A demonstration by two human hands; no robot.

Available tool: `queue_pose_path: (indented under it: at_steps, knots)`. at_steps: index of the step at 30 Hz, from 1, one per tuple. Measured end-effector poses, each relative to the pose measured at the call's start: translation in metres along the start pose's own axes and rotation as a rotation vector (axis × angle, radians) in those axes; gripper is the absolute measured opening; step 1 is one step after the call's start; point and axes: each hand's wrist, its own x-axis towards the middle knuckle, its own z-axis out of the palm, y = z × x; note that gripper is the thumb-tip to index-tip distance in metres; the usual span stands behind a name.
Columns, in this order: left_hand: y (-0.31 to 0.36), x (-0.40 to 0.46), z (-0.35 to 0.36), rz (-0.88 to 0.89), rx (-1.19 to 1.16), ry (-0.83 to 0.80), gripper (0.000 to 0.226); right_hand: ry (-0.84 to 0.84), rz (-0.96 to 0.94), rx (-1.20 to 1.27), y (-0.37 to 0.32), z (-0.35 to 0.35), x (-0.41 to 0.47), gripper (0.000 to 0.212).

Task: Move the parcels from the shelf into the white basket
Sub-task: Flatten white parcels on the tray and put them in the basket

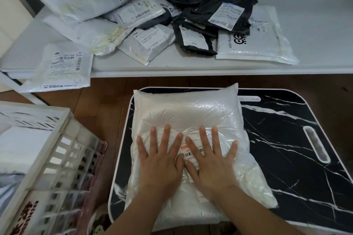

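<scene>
Hands [160, 160] flat on parcel [191, 120] | basket [47, 158] left | shelf [315, 25] piled

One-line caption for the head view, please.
Both hands, left hand and right hand, press flat on a white parcel beside the white basket.

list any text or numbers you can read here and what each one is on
"640" and ".044": the label on the big white parcel under both hands, partly covered.
"938": label of the white parcel overhanging the shelf edge.
".com": flat white mailer, right of the pile.
All other labels: too small or blurred.
</scene>
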Motion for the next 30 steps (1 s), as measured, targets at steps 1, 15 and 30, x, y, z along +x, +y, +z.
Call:
queue_pose_path:
  at_steps: [1, 15, 30]
  knots:
    - [0.000, 0.000, 0.000, 0.000, -0.002, -0.002, 0.056, -0.005, 0.002, 0.000, 0.000, 0.000, 0.000, 0.058]
    - [-0.002, 0.002, 0.002, -0.024, 0.001, -0.084, 0.056, -0.092, 0.014, 0.000, 0.001, -0.003, -0.001, 0.061]
    - [0.019, -0.013, -0.020, -0.004, -0.001, -0.292, 0.055, -0.246, 0.073, -0.025, 0.023, -0.026, -0.045, 0.079]
